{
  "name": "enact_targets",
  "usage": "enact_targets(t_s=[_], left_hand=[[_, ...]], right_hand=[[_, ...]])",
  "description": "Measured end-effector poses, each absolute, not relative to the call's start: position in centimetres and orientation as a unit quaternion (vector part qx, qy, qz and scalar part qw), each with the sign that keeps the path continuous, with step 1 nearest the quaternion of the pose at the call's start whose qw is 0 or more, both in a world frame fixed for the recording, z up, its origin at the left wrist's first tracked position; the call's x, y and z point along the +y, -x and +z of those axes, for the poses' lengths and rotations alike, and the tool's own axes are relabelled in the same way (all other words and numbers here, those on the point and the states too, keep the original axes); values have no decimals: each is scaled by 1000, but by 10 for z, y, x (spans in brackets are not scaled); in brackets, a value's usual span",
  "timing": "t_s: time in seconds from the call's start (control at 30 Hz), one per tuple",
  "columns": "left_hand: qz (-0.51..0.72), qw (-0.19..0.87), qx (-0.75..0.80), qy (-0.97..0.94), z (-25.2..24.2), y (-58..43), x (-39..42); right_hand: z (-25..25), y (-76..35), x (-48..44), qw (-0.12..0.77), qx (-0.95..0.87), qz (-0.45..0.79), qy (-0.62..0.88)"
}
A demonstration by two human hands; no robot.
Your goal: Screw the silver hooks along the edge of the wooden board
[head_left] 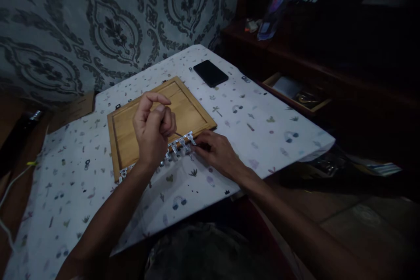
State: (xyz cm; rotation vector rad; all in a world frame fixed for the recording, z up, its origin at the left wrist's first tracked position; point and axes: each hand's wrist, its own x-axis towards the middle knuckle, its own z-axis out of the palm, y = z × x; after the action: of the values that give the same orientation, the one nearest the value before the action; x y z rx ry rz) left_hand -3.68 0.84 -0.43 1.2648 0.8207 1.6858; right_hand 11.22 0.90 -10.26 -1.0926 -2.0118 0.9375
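Observation:
A shallow wooden tray lies on a table covered with a white patterned cloth. A row of small shiny silver pieces runs along the tray's near rim. My left hand hovers over that rim with its fingers curled in a pinch; a thin dark thread or wire seems to lead from it toward the silver pieces. My right hand rests on the cloth at the right end of the row, fingertips pressed against the last silver pieces.
A black phone lies on the cloth behind the tray. A dark wooden cabinet with an open drawer stands to the right. Patterned wallpaper is behind the table. A white cable hangs at the left edge.

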Motion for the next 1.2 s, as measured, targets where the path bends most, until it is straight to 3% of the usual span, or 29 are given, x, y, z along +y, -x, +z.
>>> enact_targets(t_s=[0.8,1.2], left_hand=[[615,456,325,-556,-22,24,21],[477,585,299,-584,-11,29,45]], right_hand=[[-96,-112,8,326,-764,376,411],[-100,-112,8,322,-767,369,414]])
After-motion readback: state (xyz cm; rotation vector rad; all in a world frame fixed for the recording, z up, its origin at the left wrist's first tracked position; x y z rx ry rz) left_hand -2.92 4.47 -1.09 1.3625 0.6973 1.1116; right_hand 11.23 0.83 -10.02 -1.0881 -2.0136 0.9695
